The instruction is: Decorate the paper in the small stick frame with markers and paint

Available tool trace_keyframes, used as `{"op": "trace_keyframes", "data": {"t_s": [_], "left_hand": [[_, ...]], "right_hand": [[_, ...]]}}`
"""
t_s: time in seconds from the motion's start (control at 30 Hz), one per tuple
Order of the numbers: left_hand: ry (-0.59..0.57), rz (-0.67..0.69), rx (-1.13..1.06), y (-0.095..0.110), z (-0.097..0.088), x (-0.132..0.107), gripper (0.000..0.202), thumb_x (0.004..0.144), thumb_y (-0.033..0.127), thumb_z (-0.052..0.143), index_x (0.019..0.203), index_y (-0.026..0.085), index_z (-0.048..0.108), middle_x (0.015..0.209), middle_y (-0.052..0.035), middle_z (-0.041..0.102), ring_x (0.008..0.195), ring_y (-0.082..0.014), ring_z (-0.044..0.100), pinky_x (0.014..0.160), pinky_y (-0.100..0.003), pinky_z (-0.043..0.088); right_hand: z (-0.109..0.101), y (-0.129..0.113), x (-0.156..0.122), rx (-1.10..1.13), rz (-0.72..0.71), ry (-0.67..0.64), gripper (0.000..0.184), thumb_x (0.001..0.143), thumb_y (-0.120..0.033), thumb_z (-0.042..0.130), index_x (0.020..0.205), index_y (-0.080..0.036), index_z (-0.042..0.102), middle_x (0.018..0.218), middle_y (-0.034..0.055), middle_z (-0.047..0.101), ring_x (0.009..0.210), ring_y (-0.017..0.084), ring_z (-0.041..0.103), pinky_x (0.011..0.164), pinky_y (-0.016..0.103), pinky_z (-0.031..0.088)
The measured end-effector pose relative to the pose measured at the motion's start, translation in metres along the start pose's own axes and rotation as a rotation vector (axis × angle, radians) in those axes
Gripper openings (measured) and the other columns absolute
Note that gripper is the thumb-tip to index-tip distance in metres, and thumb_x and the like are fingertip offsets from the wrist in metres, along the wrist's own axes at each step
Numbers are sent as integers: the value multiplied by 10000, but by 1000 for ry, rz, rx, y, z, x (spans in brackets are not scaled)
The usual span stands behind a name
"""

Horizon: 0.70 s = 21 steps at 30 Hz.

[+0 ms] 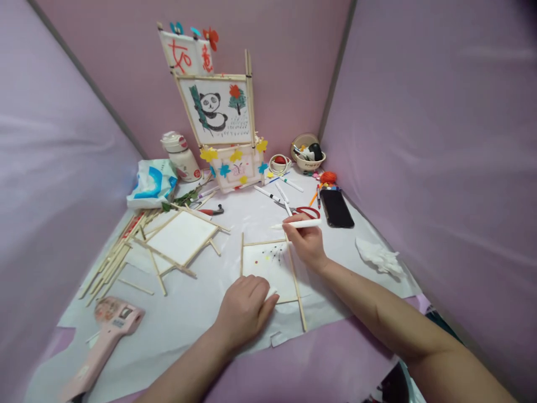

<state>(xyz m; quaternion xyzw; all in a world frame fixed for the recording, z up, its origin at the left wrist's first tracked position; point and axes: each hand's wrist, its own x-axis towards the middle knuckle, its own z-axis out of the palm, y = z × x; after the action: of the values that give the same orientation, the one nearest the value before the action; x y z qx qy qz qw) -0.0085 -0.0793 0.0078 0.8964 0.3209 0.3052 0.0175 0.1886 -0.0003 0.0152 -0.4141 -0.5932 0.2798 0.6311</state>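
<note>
- Small stick-framed paper panel [271,266]: lies flat on the white table sheet [188,313], near the front edge, between the two hands; small coloured dots and thin dark strokes mark its upper half.
- Left hand [245,308]: rests palm down on the panel's lower left corner, fingers loosely curled, pressing the paper and gripping nothing.
- Right hand [306,240]: fingers closed around a white pen [296,224], held nearly level above the panel's upper right corner, tip pointing left.
- Red-handled scissors [304,211] and black phone [336,208]: just beyond the right hand.
- Larger blank stick frame [180,238]: left of the panel.
- Pink glue gun [107,336]: near the front left.
- Crumpled tissue [380,257]: at right.
</note>
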Motion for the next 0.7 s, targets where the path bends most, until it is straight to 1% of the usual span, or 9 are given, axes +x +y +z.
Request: {"op": "trace_keyframes", "data": {"t_s": [0.07, 0.13, 0.23, 0.3, 0.4, 0.47, 0.6, 0.7], "left_hand": [[-9, 54, -28, 0, 0, 0, 255, 1004, 239, 400, 828, 170, 571, 736, -81, 651, 669, -206, 596, 609, -323, 451], [-22, 108, -58, 0, 0, 0, 269, 1002, 250, 395, 807, 170, 560, 718, -76, 645, 639, -200, 574, 590, -322, 444], [-36, 169, -93, 2, -1, -1, 258, 984, 238, 401, 781, 173, 547, 699, -74, 639, 618, -197, 552, 573, -325, 434], [-46, 195, -107, 4, -2, -1, 243, 968, 223, 410, 769, 175, 540, 690, -73, 637, 607, -195, 544, 565, -328, 429], [-63, 213, -115, 5, -2, -1, 222, 961, 223, 423, 779, 176, 541, 709, -74, 654, 612, -196, 565, 563, -332, 443], [-66, 218, -117, 5, -1, -1, 194, 959, 225, 437, 813, 170, 553, 778, -87, 687, 669, -209, 617, 594, -344, 482], [-61, 230, -121, 3, 2, -2, 116, 944, 206, 480, 908, 147, 573, 968, -121, 729, 887, -260, 697, 727, -389, 564], [-69, 237, -125, 0, 3, -2, 106, 937, 195, 504, 977, 135, 582, 1003, -122, 733, 1010, -285, 694, 860, -437, 575]], "right_hand": [[-8, -11, -4, 86, 88, 61, 213, 884, -393, 638, 799, -200, 606, 565, -55, 495, 496, 95, 426, 485, 242, 331], [-16, -18, -11, 127, 163, 126, 249, 882, -418, 638, 776, -199, 583, 517, -72, 454, 472, 89, 393, 473, 240, 300], [-25, -20, -24, 150, 249, 230, 250, 878, -422, 641, 784, -203, 566, 523, -74, 454, 492, 91, 396, 497, 243, 306], [-28, -17, -33, 154, 278, 261, 235, 877, -412, 642, 794, -205, 568, 557, -69, 463, 524, 96, 409, 521, 246, 320], [-28, -13, -42, 95, 301, 199, 193, 867, -392, 643, 856, -202, 613, 631, -49, 498, 570, 107, 427, 550, 253, 341], [-27, -11, -44, 42, 310, 133, 182, 854, -377, 645, 903, -202, 631, 689, -33, 534, 599, 118, 446, 571, 261, 362], [-23, -8, -47, 2, 313, 52, 168, 850, -348, 630, 946, -209, 630, 811, -7, 592, 674, 136, 500, 635, 273, 406], [-21, -8, -52, 17, 321, -3, 169, 869, -369, 614, 921, -208, 622, 747, -19, 570, 666, 141, 505, 630, 273, 409]]}}
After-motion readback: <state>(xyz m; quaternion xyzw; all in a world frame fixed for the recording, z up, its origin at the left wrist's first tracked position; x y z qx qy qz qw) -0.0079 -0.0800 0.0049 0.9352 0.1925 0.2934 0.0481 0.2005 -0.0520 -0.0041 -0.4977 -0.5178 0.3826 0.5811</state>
